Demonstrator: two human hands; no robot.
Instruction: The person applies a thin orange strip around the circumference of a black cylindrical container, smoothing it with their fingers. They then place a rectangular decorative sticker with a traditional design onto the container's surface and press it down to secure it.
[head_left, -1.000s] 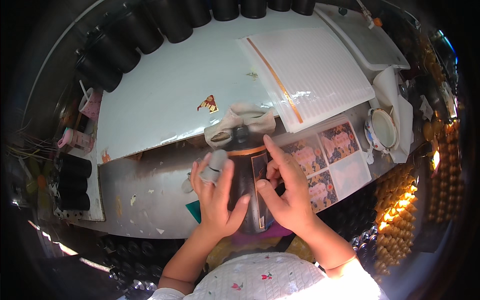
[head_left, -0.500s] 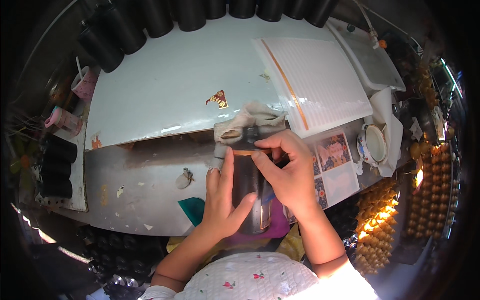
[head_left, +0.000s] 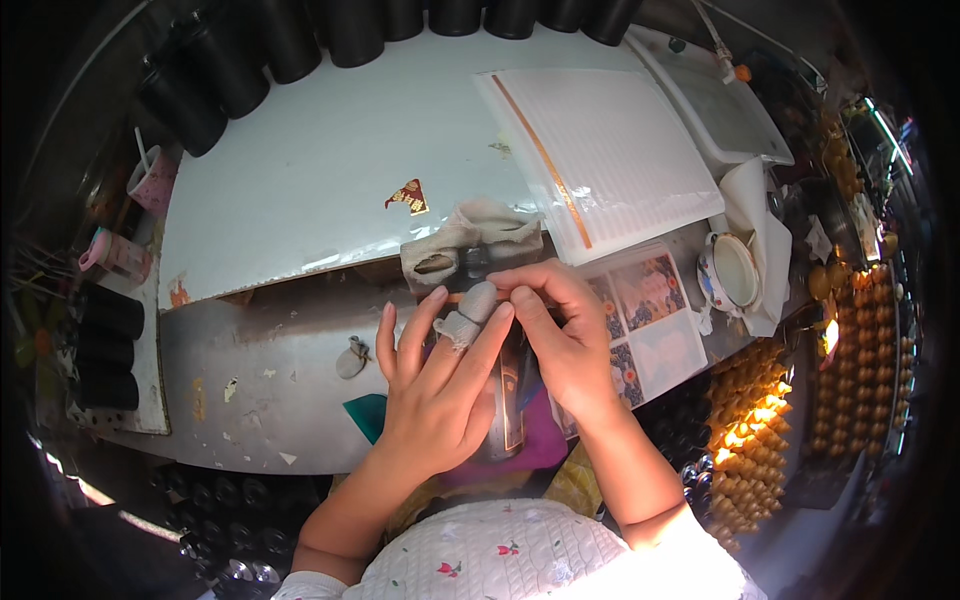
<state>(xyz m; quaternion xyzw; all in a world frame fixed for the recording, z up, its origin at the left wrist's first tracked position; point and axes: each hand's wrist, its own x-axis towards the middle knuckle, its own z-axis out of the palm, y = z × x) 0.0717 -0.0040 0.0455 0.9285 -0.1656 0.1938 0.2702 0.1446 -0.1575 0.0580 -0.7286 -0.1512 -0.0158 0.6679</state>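
A black bottle (head_left: 508, 425) with a gold-lined label panel lies in front of me, its neck propped on a crumpled grey-white cloth (head_left: 478, 228). Across its shoulder runs a narrow orange-gold strip (head_left: 454, 297). My right hand (head_left: 568, 350) pinches the strip between thumb and forefinger at the bottle's right side. Over the bottle's left side, my left hand (head_left: 430, 405) has its fingers spread, and one finger wearing a cloth finger cover (head_left: 470, 315) presses on the strip. My hands hide much of the bottle's upper body.
Black bottles (head_left: 350, 35) line the far edge of the white board (head_left: 320, 160). Strips on a clear sheet (head_left: 610, 160) lie at the right, near printed label sheets (head_left: 645, 310) and an enamel cup (head_left: 730, 270). A small tied cloth bundle (head_left: 353, 358) sits left of my hands.
My left hand has shifted from the bottle's side to over its shoulder, fingers spreading and the covered finger now on the strip. My right hand still pinches there. The view has shifted slightly.
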